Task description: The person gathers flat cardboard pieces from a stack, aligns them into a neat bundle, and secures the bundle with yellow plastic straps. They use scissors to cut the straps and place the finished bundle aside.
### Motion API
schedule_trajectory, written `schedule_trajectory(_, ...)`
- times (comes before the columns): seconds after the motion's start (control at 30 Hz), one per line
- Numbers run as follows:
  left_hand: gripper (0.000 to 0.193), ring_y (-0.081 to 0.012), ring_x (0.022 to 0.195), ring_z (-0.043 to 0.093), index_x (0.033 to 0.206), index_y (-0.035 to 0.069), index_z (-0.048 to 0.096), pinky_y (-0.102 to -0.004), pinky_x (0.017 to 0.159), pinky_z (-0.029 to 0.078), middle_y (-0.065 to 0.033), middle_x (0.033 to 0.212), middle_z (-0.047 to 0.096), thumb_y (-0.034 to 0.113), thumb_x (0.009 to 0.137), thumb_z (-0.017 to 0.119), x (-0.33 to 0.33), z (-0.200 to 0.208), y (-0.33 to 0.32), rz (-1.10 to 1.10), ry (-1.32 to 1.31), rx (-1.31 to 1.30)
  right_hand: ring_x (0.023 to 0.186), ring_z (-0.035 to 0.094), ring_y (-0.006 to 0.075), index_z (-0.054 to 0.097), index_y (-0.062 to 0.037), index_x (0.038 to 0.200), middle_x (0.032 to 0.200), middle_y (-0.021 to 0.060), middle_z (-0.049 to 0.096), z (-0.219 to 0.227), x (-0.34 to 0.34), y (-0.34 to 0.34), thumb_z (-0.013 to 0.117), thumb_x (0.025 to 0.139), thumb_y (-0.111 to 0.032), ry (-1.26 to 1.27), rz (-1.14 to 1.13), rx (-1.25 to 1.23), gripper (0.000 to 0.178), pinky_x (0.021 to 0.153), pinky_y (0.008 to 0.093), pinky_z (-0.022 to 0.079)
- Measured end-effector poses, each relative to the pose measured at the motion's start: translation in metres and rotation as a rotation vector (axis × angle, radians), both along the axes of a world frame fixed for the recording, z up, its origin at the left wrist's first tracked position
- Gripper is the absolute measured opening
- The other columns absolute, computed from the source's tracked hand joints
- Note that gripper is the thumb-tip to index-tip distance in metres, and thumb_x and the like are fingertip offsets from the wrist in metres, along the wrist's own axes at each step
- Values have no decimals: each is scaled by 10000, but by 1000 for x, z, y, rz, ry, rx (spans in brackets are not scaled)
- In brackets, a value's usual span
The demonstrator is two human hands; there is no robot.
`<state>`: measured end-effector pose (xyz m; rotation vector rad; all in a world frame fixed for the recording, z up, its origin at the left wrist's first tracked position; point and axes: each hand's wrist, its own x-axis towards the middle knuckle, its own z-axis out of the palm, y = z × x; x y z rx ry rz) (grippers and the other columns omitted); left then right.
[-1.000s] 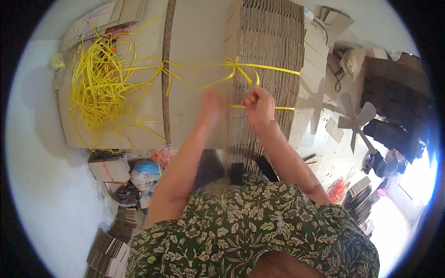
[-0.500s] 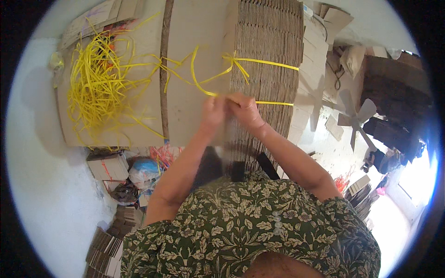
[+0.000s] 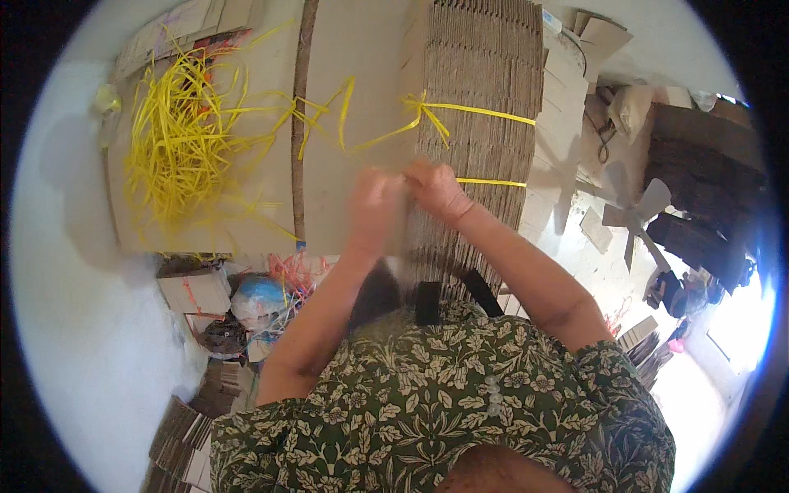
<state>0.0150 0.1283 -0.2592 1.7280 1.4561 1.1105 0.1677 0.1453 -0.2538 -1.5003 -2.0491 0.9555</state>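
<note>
A tall stack of flat brown cardboard pieces (image 3: 481,74) stands on edge before me, with a yellow plastic strap (image 3: 491,182) drawn across it. My right hand (image 3: 440,193) is closed on this strap at the left edge of the stack. Right beside it, my left hand (image 3: 374,205) is smeared by motion, its fingers curled as if pinching the strap; the bit between the hands is hidden. Farther up the stack, another yellow strap (image 3: 485,112) is tied in a knot with loose ends.
A tangled heap of yellow straps (image 3: 177,148) lies at left on a large cardboard surface (image 3: 345,49). Below it are a clear plastic bag (image 3: 259,302) and cardboard bundles (image 3: 196,292). A fan (image 3: 637,212) stands at right, near dark stacked cardboard (image 3: 699,156).
My left hand has shifted slightly and become blurred, while my right stays by the strap. The loose yellow strand above the hands has changed its curve. The whole view has moved a little.
</note>
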Motion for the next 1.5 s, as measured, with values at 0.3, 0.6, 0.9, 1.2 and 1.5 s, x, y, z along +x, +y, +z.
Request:
schedule_trajectory(0.3, 141, -105, 832, 612, 998, 0, 622, -251, 755, 479, -43, 868, 646, 79, 888, 581, -5, -16, 2, 15, -570, -846, 736, 615, 347, 636, -1, 857, 815, 177, 643, 1, 11, 13, 610, 755, -97, 248, -71, -516, 142, 664, 394, 494)
schedule_trajectory(0.6, 109, -79, 767, 551, 953, 12, 618, -252, 714, 467, -11, 820, 624, 16, 846, 594, 9, -26, -1, -70, -402, -659, 701, 615, 302, 619, -75, 830, 805, 117, 603, -4, 8, 14, 611, 685, -44, -90, 244, 208, 148, 580, 383, 510)
schedule_trajectory(0.9, 121, -112, 848, 597, 982, -11, 619, -267, 790, 492, -29, 883, 644, 41, 897, 551, 13, -42, -7, 18, -703, -592, 679, 598, 261, 605, -76, 851, 782, 78, 563, -14, 3, 2, 606, 719, -51, -188, 97, 384, 134, 515, 354, 505)
schedule_trajectory(1.2, 183, -111, 776, 605, 1005, 3, 640, -254, 716, 495, -71, 848, 667, 48, 832, 599, -16, -26, 27, -409, -363, -640, 629, 597, 285, 560, -96, 812, 783, 80, 533, -11, 12, -3, 614, 717, -93, -210, 108, 371, 109, 512, 386, 502)
schedule_trajectory(1.5, 125, -124, 678, 562, 860, -19, 583, -272, 616, 472, -78, 699, 580, 90, 800, 598, -7, -56, 27, -309, -61, -348, 602, 598, 323, 597, -56, 680, 664, 126, 573, 12, 9, -35, 641, 764, -164, -251, -218, 43, 143, 527, 421, 481)
